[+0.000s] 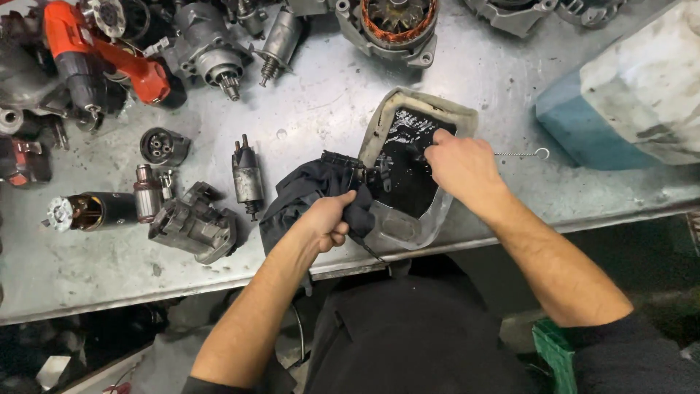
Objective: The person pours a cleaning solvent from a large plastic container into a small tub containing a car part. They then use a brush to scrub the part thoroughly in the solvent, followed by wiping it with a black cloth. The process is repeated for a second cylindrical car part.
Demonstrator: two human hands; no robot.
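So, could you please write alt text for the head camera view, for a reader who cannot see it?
A person's left hand grips a dark cloth while the right hand reaches into a cut-open plastic tub of black liquid on a metal workbench. Starter motor parts and a red cordless drill lie to the left.

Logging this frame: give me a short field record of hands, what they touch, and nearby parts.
left hand: left hand grips a dark cloth
right hand: right hand reaches into the tray of black liquid, fingertips on a small part
surface: metal bench
left of cloth: solenoid, grey motor housing
far left: red drill
right of tray: wire hook, blue container
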